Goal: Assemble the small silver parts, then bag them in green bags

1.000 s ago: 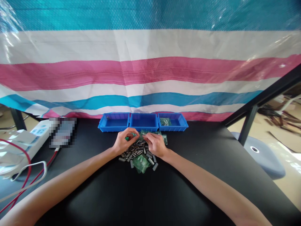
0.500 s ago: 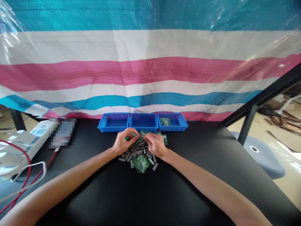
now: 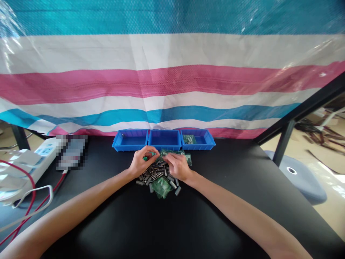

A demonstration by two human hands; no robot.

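My left hand is closed around a small green bag, above the left side of a pile of metal pieces. On the other side, my right hand pinches something too small to make out, its fingertips near those of the left. One green bag lies on the front of the pile. Further green bags lie behind and beside my right hand, partly hidden by it.
Behind the pile stand three blue bins in a row; the right one holds a green bag. A power strip with red and white cables is at left. A striped sheet hangs behind.
My right fingertips have shifted very slightly at the pinch. Otherwise both hands, the pile and the bins look the same.
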